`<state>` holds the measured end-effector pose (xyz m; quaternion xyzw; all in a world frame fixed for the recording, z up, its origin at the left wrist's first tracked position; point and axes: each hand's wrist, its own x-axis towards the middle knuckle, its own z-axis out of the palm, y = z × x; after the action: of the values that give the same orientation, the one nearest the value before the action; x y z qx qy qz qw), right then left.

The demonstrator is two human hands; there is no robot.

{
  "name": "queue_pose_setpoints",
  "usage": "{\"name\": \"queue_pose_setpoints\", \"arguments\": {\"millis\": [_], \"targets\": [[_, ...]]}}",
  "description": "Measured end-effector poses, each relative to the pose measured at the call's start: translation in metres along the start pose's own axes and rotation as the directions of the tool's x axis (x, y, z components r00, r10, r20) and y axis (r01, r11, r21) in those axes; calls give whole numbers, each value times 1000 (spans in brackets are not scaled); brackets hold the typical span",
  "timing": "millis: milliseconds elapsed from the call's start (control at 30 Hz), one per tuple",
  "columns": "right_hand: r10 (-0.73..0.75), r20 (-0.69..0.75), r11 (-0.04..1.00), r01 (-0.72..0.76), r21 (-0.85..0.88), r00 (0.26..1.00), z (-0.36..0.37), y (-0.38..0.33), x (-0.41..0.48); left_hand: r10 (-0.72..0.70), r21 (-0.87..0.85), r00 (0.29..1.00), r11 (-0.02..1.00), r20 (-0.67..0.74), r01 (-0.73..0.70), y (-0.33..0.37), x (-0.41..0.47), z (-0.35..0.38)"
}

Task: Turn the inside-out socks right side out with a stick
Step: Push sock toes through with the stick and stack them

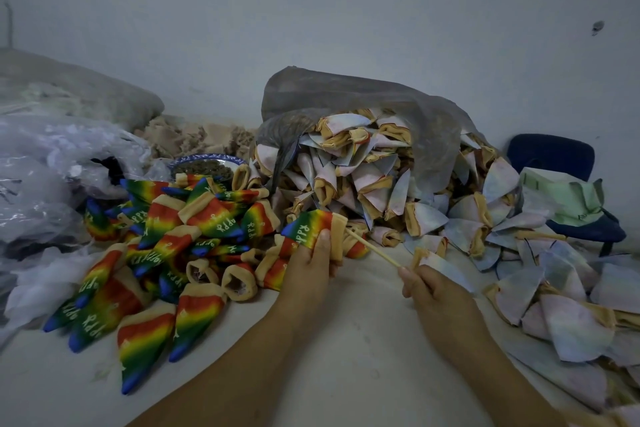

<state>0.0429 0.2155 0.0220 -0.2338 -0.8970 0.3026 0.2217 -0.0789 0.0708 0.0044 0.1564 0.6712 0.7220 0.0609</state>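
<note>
Both forearms reach in from the near edge over the pale work surface (346, 340). On the right, the right hand (438, 302) is closed around the near end of a thin wooden stick (372, 250), which slants up and left to the sock in the other hand. It seems to pinch a pale inside-out sock (440, 265) against the stick as well, though that grip is partly hidden. The left hand (313, 262) grips a rainbow sock (313, 224) by its tan cuff, thumb pressed on the printed side; the colours are already outward and the stick's far tip sits at or just inside the cuff.

Risks from here, as I judge them: a hard or off-axis push could drive the narrow tip through the knit or snag a loop, and a loose cuff grip would let the sock slide off the stick.

Left of the hands lies the heap of finished rainbow socks (156, 253). To the right and beyond, pale unturned socks (363, 177) spill from a grey mesh bag (346, 94). The two heaps nearly touch behind the hands, so a carelessly dropped sock could land in the wrong one.
</note>
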Motion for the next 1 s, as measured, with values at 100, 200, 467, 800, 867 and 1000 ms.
{"name": "queue_pose_setpoints", "arguments": {"millis": [100, 200, 467, 800, 867, 1000], "targets": [[-22, 25, 999, 23, -25, 999, -7, 5, 4, 10, -33, 1000, 999, -11, -11, 3, -1, -1], [-22, 34, 999, 23, -23, 999, -13, 10, 5, -4, -56, 999, 998, -45, 1, 7, 0, -1], [-4, -10, 997, 5, 79, 1000, -12, 11, 4, -23, -131, 1000, 991, 13, 24, 7, -1, 0], [-7, 127, 999, 0, 54, 992, -17, 17, 10, 33, -57, 998, 998, 59, -30, 7, -3, -3], [-47, 124, 999, 44, 28, 991, -24, 22, 11, 32, -84, 995, 996, 99, -24, 10, -6, -4], [-145, 45, 989, 146, -19, 988, -26, 17, 12, -38, 108, 967, 994, 251, 11, 7, -15, 0]]}}
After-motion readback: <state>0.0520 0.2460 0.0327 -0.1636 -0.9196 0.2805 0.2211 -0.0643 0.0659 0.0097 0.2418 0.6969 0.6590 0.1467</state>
